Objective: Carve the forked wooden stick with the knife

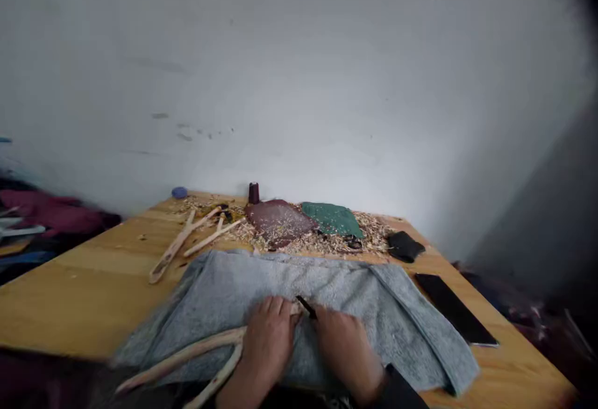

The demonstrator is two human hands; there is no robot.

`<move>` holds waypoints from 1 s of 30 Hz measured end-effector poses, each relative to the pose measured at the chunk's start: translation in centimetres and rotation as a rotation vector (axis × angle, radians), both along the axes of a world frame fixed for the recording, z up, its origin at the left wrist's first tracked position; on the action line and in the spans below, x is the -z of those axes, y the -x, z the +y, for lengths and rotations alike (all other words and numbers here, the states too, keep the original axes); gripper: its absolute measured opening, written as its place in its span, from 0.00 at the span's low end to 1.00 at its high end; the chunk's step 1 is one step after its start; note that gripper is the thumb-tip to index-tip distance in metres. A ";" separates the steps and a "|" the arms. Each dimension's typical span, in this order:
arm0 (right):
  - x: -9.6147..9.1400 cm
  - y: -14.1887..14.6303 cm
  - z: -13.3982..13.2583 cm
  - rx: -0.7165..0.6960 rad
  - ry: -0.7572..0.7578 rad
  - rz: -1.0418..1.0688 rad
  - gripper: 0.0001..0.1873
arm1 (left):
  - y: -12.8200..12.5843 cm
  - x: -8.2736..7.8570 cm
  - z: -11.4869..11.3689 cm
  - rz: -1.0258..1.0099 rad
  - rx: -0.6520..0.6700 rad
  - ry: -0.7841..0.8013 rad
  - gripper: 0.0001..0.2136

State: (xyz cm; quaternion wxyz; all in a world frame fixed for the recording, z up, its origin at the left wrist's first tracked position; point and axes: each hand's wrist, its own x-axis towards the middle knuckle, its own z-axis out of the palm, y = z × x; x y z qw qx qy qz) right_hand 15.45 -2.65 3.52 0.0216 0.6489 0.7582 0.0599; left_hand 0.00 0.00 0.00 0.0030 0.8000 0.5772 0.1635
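My left hand (270,334) is closed around a peeled, forked wooden branch (200,348), pressing it down on a grey cloth (364,284). The branch's two prongs reach toward the lower left, and its short end pokes out to the right of my fingers. In my right hand (348,348) is a knife, gripped with the fingers wrapped round its handle, which is hidden. The dark knife blade (306,307) points up and left, right by the short end of the branch. Whether the edge touches the wood I cannot tell.
Two more forked sticks (172,250) lie at the left of the wooden table (84,272). Wood shavings cover the back around a maroon sheet (280,219), a green sheet (331,218) and a thread spool (253,193). A black flat slab (455,309) and black cloth (405,246) lie right.
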 end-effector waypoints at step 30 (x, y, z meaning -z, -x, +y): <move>-0.9 3.4 1.2 0.034 0.068 -0.020 0.19 | -0.6 -1.4 0.8 0.087 0.034 0.119 0.12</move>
